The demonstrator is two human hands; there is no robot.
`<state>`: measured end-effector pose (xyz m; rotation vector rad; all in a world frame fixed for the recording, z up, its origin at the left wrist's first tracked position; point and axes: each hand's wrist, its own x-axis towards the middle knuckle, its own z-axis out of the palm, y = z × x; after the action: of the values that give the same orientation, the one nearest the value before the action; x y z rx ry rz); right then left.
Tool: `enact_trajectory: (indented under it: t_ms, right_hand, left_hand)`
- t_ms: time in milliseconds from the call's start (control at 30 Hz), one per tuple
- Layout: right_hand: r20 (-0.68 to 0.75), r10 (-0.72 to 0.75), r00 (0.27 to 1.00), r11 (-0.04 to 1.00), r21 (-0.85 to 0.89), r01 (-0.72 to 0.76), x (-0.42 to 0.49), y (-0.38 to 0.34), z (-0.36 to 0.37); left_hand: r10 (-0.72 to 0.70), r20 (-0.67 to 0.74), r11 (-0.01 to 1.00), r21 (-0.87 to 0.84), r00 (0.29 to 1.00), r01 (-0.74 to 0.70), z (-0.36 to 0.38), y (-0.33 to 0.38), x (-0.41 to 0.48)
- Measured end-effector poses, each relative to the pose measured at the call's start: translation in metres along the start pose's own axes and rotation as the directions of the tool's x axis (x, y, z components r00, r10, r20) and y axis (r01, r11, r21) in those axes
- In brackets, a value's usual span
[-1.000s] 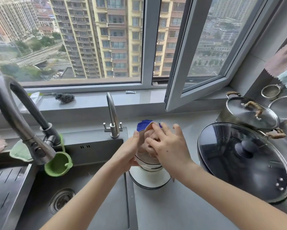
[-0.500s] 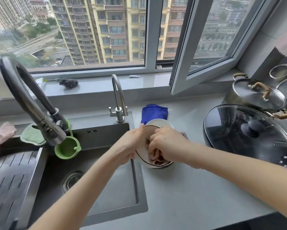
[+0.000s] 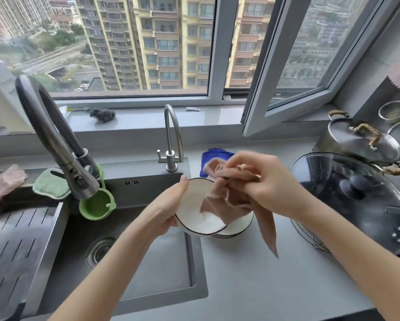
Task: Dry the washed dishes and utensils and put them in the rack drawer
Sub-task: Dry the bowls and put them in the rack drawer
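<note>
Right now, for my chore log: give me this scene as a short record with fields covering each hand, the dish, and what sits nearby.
left hand: grips the white bowl by its rim, tilted
right hand: holds a pinkish cloth, draped into the bowl
under the bowl: more white dishes on the counter
behind: blue cloth
right: glass-lidded pan
stage: drying, not yet racked
</note>
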<state>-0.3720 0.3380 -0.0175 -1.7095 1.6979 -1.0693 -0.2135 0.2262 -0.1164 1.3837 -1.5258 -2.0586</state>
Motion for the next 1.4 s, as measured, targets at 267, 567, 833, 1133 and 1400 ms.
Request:
enact_trajectory:
  t_ms: [267,567,833,1133,1400]
  right_hand:
    - [-0.144,-0.131,0.981,0.892,-0.45,0.053,-0.02,0.012,0.038]
    - [0.475,0.054,0.878,0.945,-0.308,0.109,-0.009,0.024,0.091]
    - [0.672,-0.119,0.731,0.478,-0.607,0.636,-0.015,0.049,0.055]
    - [0.506,-0.059,0.861,0.873,-0.392,0.29,-0.047,0.036,0.069]
    - [-0.212,-0.062,0.975,0.949,-0.316,-0.008,-0.045,0.025,0.074]
  left_hand:
    - [0.101,-0.058,0.994,-0.034,0.993,-0.103,-0.009,0.006,-0.001]
    - [0.216,-0.119,0.976,0.021,0.969,-0.215,-0.002,0.006,-0.011]
    - [0.014,-0.018,0.975,0.224,1.0,-0.009,-0.003,0.002,-0.023]
    - [-0.04,-0.094,0.974,0.217,0.995,0.06,-0.004,-0.002,-0.024]
    - [0.145,-0.166,0.989,-0.017,0.975,-0.15,0.017,-0.004,-0.029]
